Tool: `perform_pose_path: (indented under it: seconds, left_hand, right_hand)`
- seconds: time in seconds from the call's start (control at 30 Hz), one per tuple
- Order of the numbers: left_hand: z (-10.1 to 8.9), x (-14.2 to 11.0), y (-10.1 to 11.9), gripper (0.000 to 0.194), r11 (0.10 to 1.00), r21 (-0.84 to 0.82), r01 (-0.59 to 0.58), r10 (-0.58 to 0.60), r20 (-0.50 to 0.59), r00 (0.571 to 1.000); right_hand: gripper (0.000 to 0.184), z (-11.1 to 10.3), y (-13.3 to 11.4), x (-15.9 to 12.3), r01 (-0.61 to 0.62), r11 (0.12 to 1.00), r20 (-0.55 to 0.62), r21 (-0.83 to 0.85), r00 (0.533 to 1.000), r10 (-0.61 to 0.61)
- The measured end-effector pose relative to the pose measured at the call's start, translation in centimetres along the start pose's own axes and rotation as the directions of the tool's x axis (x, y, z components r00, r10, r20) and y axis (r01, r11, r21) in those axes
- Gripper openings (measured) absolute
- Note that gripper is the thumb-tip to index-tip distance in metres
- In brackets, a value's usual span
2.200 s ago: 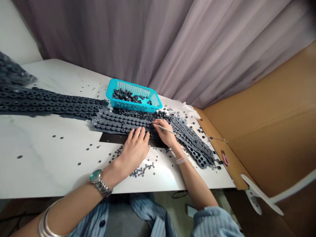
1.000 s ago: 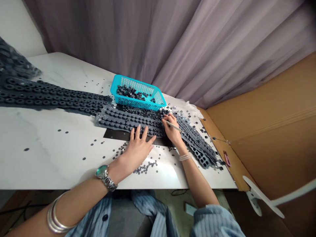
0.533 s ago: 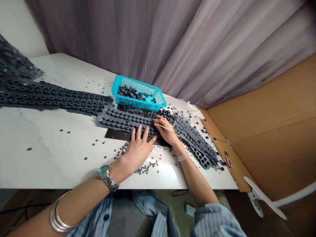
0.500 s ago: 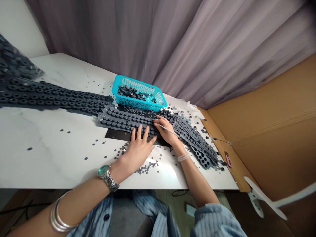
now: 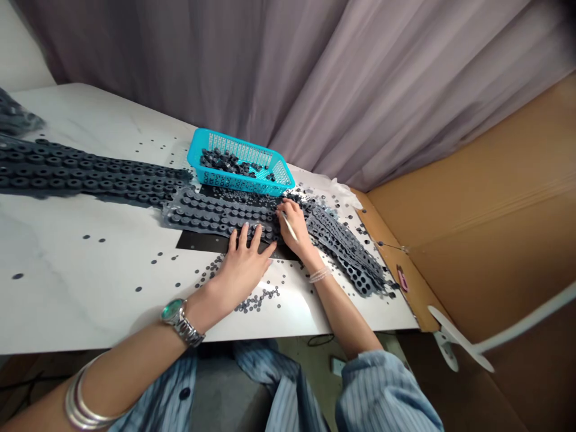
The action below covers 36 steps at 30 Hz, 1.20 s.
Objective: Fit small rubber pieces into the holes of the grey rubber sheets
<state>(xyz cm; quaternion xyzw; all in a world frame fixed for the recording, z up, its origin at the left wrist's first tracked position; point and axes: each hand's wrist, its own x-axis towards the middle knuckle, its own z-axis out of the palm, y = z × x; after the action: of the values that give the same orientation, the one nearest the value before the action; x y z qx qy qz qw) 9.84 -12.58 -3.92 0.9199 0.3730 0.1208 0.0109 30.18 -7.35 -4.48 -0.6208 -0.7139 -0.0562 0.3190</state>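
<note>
My left hand point(image 5: 245, 267) lies with its fingers spread, fingertips pressing the near edge of a dark grey rubber sheet point(image 5: 211, 217) moulded with rows of round ring parts. My right hand point(image 5: 294, 227) is closed round a thin pale pen-like stick point(image 5: 288, 225). Its fingertips are at the right end of that sheet, and the stick's tip is hidden by them. Under the sheet is a black mat point(image 5: 202, 242). To the right of my right hand lies a pile of sheets with punched-out holes point(image 5: 346, 252).
A turquoise basket point(image 5: 245, 183) holding loose black parts stands behind the sheet. More ring sheets point(image 5: 90, 171) stretch left. Small dark discs point(image 5: 256, 300) are scattered over the white table point(image 5: 112, 312). A pink cutter point(image 5: 402, 279) lies on cardboard at right, near a white clamp point(image 5: 445, 348).
The whole view has shifted, so everything sits further left. In my right hand the stick has tilted to a steeper angle. My left hand keeps its place on the sheet.
</note>
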Motion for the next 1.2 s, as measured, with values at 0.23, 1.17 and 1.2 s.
perform_pose_path:
  seconds: [0.23,1.17,1.2]
  left_hand:
    - [0.2,0.0,0.0,0.047,1.0,0.011,-0.007,0.007,0.001,1.0]
    - [-0.3,-0.1,0.1,0.042,0.998,0.021,-0.061,0.062,-0.063,0.996]
    - [-0.3,-0.1,0.1,0.042,0.998,0.024,-0.06,0.062,-0.061,0.996]
  right_hand:
    - [0.019,-2.5,1.8,-0.2,-0.137,0.987,-0.144,0.079,0.979,0.147]
    - [0.014,-1.2,-2.1,-0.4,0.022,0.958,0.2,0.285,0.976,-0.082]
    - [0.014,-1.1,-2.0,-0.4,0.031,0.961,0.2,0.275,0.976,-0.088]
